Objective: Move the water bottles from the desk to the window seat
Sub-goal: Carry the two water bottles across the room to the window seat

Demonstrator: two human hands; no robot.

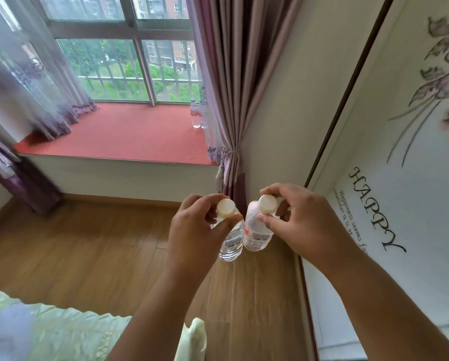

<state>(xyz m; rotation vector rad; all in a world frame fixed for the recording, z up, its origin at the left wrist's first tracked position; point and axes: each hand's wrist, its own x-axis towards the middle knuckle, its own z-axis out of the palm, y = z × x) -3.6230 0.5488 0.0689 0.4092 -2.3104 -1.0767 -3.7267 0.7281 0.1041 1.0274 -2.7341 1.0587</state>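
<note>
Dangling side by side, left hand (192, 225) pinching one bottle (231, 243) — fingers clamped below its cap; right hand (304, 225) likewise, second bottle (257, 235)

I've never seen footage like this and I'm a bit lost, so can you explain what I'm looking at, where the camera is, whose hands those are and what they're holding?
There is no machine here. The single picture comes from a wide-angle camera worn on a person's head, looking forward and down, so the two arms reaching in from the bottom are that person's own. The left hand pinches a clear water bottle just under its white cap, and the right hand pinches a second bottle the same way. Both bottles hang above a wooden floor. Ahead is a red window seat, where at least one bottle already stands by the curtain. A wardrobe door printed "HAPPY" is on the right, and bedding shows at the bottom left.
</note>
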